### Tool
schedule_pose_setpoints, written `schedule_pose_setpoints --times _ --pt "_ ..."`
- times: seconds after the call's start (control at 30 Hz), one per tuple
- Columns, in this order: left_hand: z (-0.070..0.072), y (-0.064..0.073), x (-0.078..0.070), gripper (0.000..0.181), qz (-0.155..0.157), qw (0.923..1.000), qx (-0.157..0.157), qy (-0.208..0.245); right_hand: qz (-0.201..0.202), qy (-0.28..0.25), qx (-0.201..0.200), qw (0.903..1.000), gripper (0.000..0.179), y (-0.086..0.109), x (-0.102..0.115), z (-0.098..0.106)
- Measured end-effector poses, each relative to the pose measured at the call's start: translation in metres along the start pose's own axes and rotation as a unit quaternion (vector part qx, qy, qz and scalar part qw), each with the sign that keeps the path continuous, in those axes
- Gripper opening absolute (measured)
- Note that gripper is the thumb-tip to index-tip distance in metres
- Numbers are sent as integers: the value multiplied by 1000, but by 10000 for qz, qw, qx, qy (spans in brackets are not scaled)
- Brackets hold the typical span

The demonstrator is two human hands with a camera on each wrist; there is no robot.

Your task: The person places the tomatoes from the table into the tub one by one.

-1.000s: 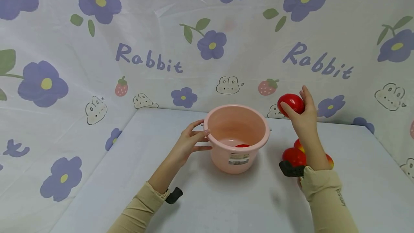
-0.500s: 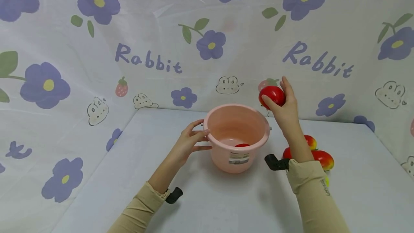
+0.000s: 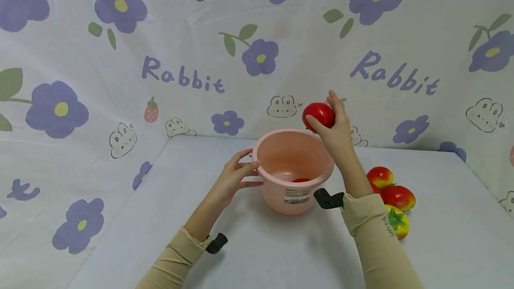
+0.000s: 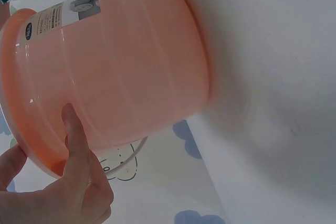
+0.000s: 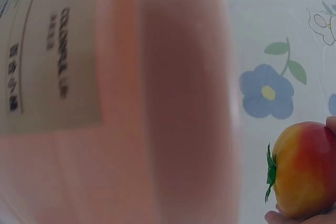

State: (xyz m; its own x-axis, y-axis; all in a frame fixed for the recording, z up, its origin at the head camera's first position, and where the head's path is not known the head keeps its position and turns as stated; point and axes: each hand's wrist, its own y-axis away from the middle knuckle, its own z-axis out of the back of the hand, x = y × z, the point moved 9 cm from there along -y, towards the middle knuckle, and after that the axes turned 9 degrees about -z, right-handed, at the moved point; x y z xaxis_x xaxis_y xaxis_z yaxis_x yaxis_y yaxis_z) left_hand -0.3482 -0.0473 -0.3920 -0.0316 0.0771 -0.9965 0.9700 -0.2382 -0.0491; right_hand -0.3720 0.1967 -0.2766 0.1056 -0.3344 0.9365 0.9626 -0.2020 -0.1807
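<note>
A pink plastic bucket [image 3: 277, 197] stands upright on the white table. My left hand [image 3: 233, 175] grips its rim on the left; in the left wrist view, fingers [image 4: 76, 140] lie along the outside wall. Above the bucket's far right rim, my right hand [image 3: 339, 133] holds a glossy red tomato [image 3: 318, 117] between thumb and fingers. The right wrist view shows this tomato [image 5: 302, 174] shading to yellow around a green leafy top, beyond the blurred bucket rim [image 5: 184, 103]. Inside the bucket, part of another red piece [image 3: 300, 180] shows at the bottom.
Several red-and-yellow tomatoes [image 3: 397, 197] lie grouped on the table right of the bucket, partly behind my right forearm. One [image 3: 397, 222] turns its green top upward. A white flowered cloth [image 3: 188, 35] hangs behind the table's back edge.
My right hand has carried the tomato leftward and slightly up, from above the table to over the bucket's right rim. More of the tomato group shows. The left hand and bucket have stayed put.
</note>
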Motion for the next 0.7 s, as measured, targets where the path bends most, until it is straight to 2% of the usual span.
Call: schedule_pose_setpoints --times 0.4,0.7 --pt "2 -1 -3 57 -71 10000 -11 64 140 -119 298 9994 83 -1 12 -23" --pt "2 0 -1 57 -21 10000 -6 59 9 -142 412 9991 81 3 12 -33"
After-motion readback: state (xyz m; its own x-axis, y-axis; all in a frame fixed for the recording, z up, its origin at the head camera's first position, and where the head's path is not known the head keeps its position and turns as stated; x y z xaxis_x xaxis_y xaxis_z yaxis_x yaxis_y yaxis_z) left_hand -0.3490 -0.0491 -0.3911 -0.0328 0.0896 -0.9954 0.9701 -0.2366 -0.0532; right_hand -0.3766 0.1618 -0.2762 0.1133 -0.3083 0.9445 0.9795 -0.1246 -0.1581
